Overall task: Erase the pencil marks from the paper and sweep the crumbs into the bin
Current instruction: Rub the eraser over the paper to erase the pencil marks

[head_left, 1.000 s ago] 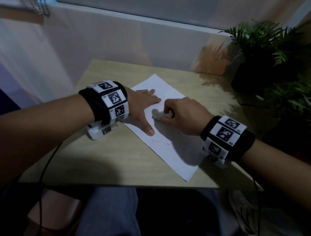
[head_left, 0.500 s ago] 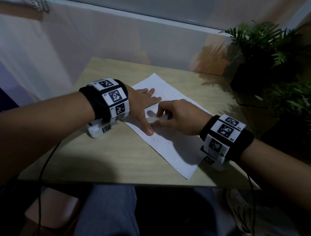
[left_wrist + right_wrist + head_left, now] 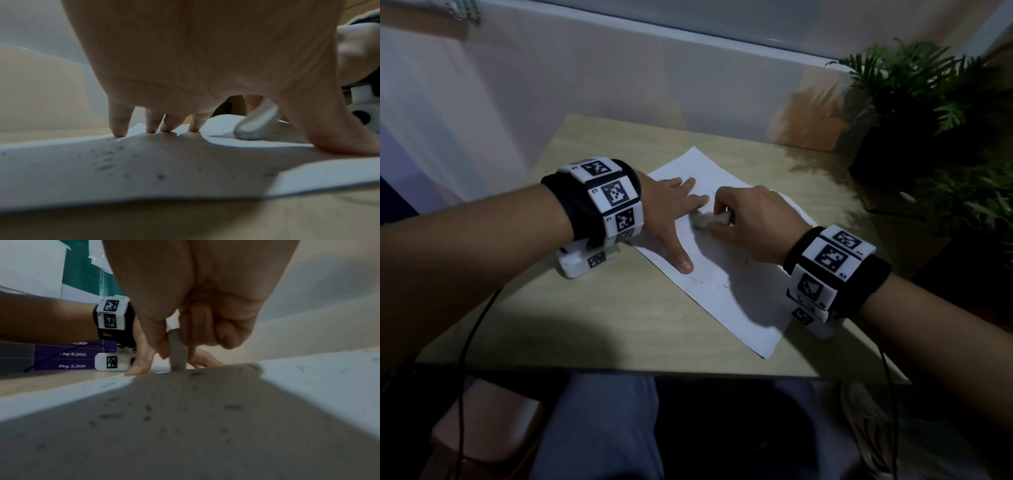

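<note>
Centrally, left hand [image 3: 671, 212] splayed flat, pinning paper [image 3: 739, 308] against rubbing; right hand [image 3: 750, 219] fingers pinched round eraser [image 3: 703, 219] — edge pressed down.

My table [image 3: 619, 308] is light wood w/ a pale top, near edge just above my lap. Lying directly on it: one white paper [image 3: 739, 301], set at a slant, one corner pointing to the far side, another to the near right edge. Paper lies mostly flat; in the left wrist view its far part lifts a bit. Faint pencil marks [image 3: 697, 281] and dark crumbs [image 3: 147, 408] are scattered over the sheet. Both wrist cam units touch the top: left unit [image 3: 582, 262] just beside the paper's left edge, right unit [image 3: 822, 323] by its right edge.
</note>
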The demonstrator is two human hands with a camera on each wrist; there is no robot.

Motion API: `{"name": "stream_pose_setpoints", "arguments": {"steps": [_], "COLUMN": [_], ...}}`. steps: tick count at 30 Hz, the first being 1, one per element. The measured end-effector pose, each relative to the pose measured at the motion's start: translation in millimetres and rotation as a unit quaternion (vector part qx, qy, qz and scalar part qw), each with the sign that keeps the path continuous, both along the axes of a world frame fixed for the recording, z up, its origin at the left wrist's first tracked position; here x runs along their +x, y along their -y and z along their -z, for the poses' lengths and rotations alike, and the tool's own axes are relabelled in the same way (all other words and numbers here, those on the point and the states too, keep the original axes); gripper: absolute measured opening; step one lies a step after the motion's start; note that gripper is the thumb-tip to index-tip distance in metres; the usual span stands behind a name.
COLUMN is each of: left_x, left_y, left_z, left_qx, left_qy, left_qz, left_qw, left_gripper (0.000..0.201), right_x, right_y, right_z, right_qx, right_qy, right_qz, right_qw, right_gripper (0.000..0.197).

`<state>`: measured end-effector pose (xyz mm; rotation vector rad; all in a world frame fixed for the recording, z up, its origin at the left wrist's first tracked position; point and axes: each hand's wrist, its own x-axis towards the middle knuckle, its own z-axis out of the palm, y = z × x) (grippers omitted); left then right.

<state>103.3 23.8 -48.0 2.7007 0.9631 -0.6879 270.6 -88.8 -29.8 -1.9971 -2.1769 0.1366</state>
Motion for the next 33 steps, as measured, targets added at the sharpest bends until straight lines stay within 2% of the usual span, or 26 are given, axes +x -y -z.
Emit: {"name": "stream_pose_setpoints", "arguments": {"steps": [4,7,10,12,15,17,20,22,25,27,31,33], "left_x": [-0.6,1.1,1.0,1.4,3.4,3.2,0.9,0.3,0.1,-0.4,-0.2,-1.1], "left_y": [-2.1,-1.0,0.7,-1.7,-7.9,-6.7,1.1,2.9,0.0,0.3,2.5,0.9], "left_z": [3.5,1.0,-1.4,1.9,10.0,8.1,-2.5,-5.1,-0.6,-0.5,-4.3,-4.6], "left_qx": [-0.019,-0.011,-0.003,-0.009,-0.024,-0.021,-0.006,-0.013,-0.024,-0.02,-0.004,-0.01], "left_qy": [0.021,0.005,-0.001,0.016,0.032,0.027,-0.003,0.0,0.023,0.015,-0.01,-0.008], "left_qz": [0.004,0.001,0.0,0.0,0.023,0.015,-0.007,-0.011,-0.012,-0.009,-0.003,-0.005], "left_qw": [1.0,1.0,1.0,1.0,0.999,0.999,1.0,1.0,0.999,1.0,1.0,1.0], "left_gripper": [0.164,0.17,0.174,0.168,0.156,0.157,0.167,0.169,0.164,0.165,0.171,0.166], "right_x": [-4.4,1.3,3.2,-2.4,-7.5,-1.7,7.5,5.5,1.9,7.1,18.5,13.8], "right_y": [7.1,1.1,-4.1,1.2,9.4,4.6,-6.2,-4.3,3.9,-0.9,-15.0,-10.9], "right_z": [-4.8,-6.2,1.1,1.9,-5.0,-5.5,0.5,4.1,-0.4,-1.1,6.0,6.8], "right_qx": [-0.057,-0.076,-0.006,-0.003,-0.082,-0.085,-0.009,0.007,-0.057,-0.073,-0.002,0.005], "right_qy": [-0.063,-0.066,-0.005,-0.024,-0.08,-0.066,0.012,0.005,-0.058,-0.048,0.024,0.02], "right_qz": [-0.078,-0.045,0.006,-0.034,-0.115,-0.089,-0.002,-0.023,-0.099,-0.078,0.048,0.015], "right_qw": [0.993,0.994,1.0,0.999,0.987,0.99,1.0,1.0,0.992,0.993,0.999,1.0], "right_gripper": [0.031,0.038,0.039,0.033,0.025,0.026,0.035,0.034,0.028,0.031,0.044,0.04]}}
